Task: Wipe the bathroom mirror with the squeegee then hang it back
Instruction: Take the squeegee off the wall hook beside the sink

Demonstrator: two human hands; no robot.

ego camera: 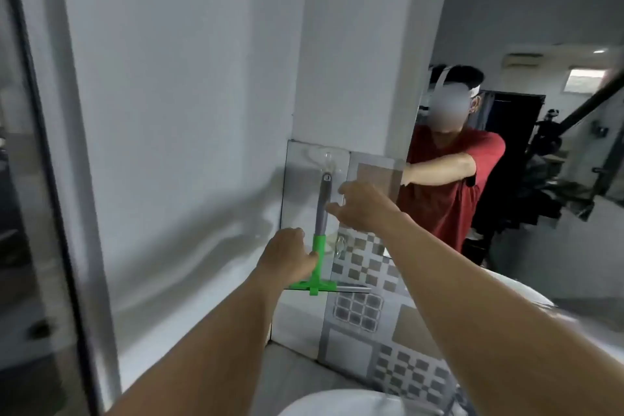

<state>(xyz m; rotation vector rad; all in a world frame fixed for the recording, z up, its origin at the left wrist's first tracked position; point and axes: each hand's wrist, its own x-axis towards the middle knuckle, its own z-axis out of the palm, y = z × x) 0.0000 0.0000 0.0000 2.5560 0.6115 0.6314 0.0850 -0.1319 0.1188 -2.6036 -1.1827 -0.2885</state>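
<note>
Squeegee hangs from the wall hook, left hand fingers pinching its green neck, right hand fingers spread just beside the handle; judging either unhooking or rehanging, next needs care at the hook.

The squeegee hangs upright from a clear hook on the tiled wall, grey handle up top, bright green neck and crossbar with the blade at the bottom. The mirror sits just right of it, reflecting the room.
</note>
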